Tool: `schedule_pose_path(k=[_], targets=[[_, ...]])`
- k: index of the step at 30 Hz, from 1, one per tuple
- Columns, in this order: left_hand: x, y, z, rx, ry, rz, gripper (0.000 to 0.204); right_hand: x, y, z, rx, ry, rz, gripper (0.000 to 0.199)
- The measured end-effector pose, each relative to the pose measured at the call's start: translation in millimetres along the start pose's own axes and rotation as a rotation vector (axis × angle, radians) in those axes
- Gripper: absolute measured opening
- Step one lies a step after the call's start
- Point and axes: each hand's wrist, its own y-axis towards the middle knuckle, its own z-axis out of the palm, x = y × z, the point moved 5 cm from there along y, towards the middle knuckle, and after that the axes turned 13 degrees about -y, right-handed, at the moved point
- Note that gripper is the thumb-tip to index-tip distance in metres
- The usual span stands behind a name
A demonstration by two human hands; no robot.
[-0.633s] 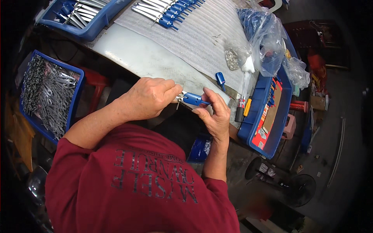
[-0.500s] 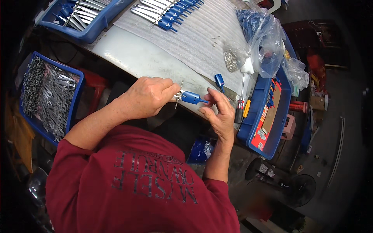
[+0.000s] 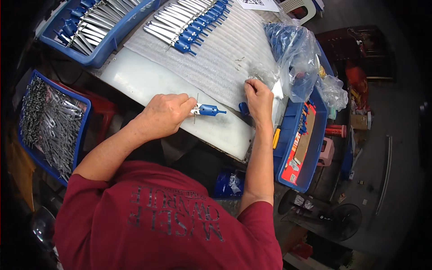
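My left hand (image 3: 164,114) is closed round a metal part fitted with a blue plastic end piece (image 3: 209,110). That blue end points to the right, and a thin metal pin (image 3: 196,108) stands crosswise at its base. The portion inside my left fist is hidden. Over the padded sheet, my right hand (image 3: 260,101) has thumb and fingertips pressed together beside a heap of small metal pieces (image 3: 263,72). Whatever it pinches is too small to make out. A loose blue plastic piece (image 3: 244,108) lies by its wrist, partly covered.
Assembled blue-ended metal parts (image 3: 189,27) lie in rows on the foam sheet (image 3: 220,58). Blue trays hold metal parts at upper left (image 3: 96,54) and left (image 3: 85,117). At right are a yellow-handled tool (image 3: 276,137), a blue bin (image 3: 283,166) and a clear plastic bag (image 3: 297,63).
My right hand has left the blue end piece, moved up and away to the small metal pieces, and its fingers have closed. My left hand still holds the part, slightly further left.
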Motion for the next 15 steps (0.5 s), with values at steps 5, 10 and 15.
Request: schedule_pose_path(k=[5,10,15], targets=[[1.7,0.3,-0.2,-0.001,-0.009,-0.029,0.02,8.7,27.0,12.7,-0.036,-0.114,-0.064,0.016],[3.4,-1.2,0.6,-0.018,-0.021,-0.028,0.019,7.6,38.1,23.0,-0.05,-0.204,-0.128,0.01],[4.3,0.1,0.4,-0.012,-0.037,-0.038,0.019,3.5,44.5,30.8,-0.04,-0.247,-0.199,0.01]])
